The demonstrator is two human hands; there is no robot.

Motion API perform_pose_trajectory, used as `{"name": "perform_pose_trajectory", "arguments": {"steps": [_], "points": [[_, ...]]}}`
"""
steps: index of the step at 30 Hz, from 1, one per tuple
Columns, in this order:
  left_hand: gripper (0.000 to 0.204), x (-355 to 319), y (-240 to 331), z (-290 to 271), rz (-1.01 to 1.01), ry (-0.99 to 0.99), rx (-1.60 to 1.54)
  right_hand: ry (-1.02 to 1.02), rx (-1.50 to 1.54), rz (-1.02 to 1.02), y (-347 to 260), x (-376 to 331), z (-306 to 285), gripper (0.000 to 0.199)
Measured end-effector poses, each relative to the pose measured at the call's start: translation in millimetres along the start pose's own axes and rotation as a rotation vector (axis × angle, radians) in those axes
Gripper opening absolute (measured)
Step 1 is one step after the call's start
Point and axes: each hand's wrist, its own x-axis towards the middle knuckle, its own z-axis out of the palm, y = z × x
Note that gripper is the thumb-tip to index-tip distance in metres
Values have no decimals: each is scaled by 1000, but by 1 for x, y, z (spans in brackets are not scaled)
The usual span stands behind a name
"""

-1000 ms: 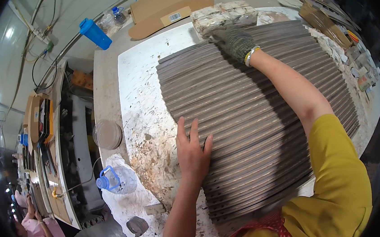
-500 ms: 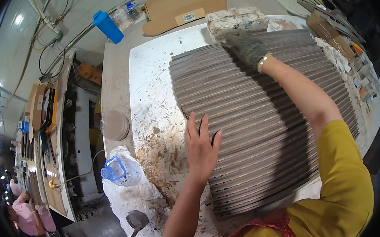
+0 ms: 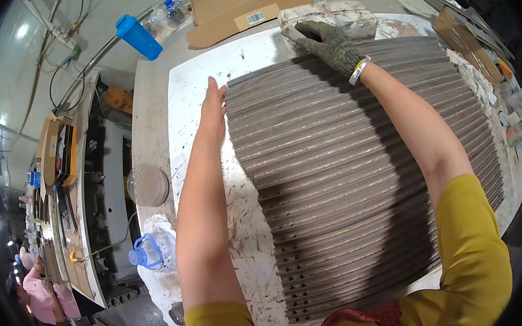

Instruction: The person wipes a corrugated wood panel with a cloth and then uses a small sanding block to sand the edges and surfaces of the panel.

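A wide row of dark brown, ridged strips [image 3: 330,175] lies side by side on a white, stained board. My bare left hand [image 3: 213,108] is at the far left corner of the row, fingers stretched out and touching or very near the strip ends. My right hand [image 3: 330,46] wears a dark grey knitted glove and is open, its thumb and fingers apart. It rests against the near side of a pale, brown-stained block [image 3: 354,19], just beyond the farthest strips. The glove hides part of that block.
A blue shaker bottle [image 3: 139,38] and a flat cardboard box [image 3: 247,6] stand at the back. Round clear lids [image 3: 149,185] and a jug with a blue handle [image 3: 146,252] sit at the left edge. Another person in pink [image 3: 43,297] is far left.
My left hand has moved from the middle of the strips' left edge to their far left corner. My gloved right hand has lifted slightly and its thumb has spread from the fingers.
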Motion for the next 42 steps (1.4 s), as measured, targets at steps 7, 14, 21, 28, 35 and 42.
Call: {"name": "perform_pose_trajectory", "arguments": {"steps": [7,14,21,28,35,42], "points": [[45,4,-2,7,-93,-102,-119,58,77,45,-31,25,33,52],[42,4,-6,3,25,-194,-103,-247,-583,-529,-68,24,66,32],[43,-5,0,11,-25,-171,-130,-305,-489,-559,-77,28,69,30],[48,-8,0,11,-13,-148,-87,-225,-510,-609,-77,27,71,29],[47,7,-12,8,66,-135,-34,-180,-591,-496,-85,26,73,28],[46,2,-12,8,89,-177,-63,-210,-610,-535,-95,22,80,28]]}}
